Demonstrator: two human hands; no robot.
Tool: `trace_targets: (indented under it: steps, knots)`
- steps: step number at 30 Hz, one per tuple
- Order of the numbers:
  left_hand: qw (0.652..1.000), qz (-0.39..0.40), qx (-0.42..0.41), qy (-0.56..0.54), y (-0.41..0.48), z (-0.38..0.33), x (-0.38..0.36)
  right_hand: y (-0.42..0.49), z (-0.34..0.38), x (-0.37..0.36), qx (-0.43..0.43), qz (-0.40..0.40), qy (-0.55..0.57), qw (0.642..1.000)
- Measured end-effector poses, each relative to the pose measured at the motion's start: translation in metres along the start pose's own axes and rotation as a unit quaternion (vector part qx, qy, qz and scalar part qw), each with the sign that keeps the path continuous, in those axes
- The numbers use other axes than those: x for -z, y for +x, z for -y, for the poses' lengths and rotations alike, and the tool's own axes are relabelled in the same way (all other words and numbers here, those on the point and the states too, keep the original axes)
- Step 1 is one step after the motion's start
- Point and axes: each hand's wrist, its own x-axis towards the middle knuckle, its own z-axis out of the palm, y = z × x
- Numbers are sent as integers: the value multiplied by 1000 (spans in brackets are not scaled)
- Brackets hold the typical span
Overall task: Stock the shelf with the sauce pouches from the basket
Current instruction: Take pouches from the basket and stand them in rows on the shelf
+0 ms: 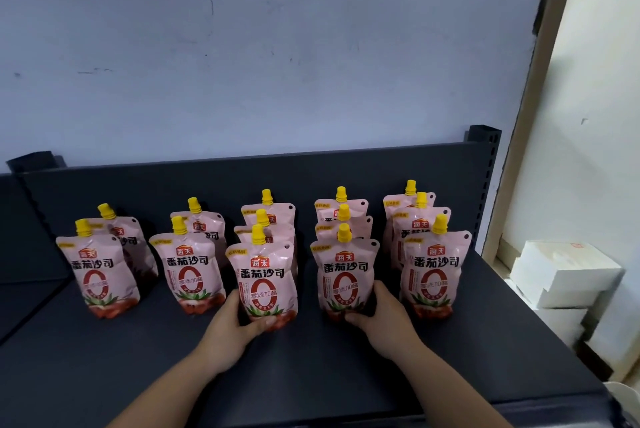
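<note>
Several pink sauce pouches with yellow caps stand upright in short rows on the dark shelf (pixel 346 365). My left hand (pixel 230 327) grips the base of the front pouch in the middle row (pixel 265 278), thumb across its lower front. My right hand (pixel 381 316) grips the base of the front pouch in the row to its right (pixel 344 275), fingers round its right side. Both pouches stand on the shelf. The basket is out of view.
The other front pouches stand at the far left (pixel 98 275), left of centre (pixel 188 271) and far right (pixel 433 271). The shelf's dark back panel (pixel 207 181) rises behind them. White boxes (pixel 561 275) are stacked to the right, beyond the shelf's edge.
</note>
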Motion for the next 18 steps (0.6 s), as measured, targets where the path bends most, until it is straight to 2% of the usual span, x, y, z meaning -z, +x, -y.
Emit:
trace_targets:
  steps: [8, 18]
  knots:
    - [999, 7, 14, -38, 4, -4, 6, 5, 3, 2, 7, 14, 6, 1000]
    - [1000, 12, 2, -16, 3, -1, 10, 5, 3, 10, -11, 18, 26, 999]
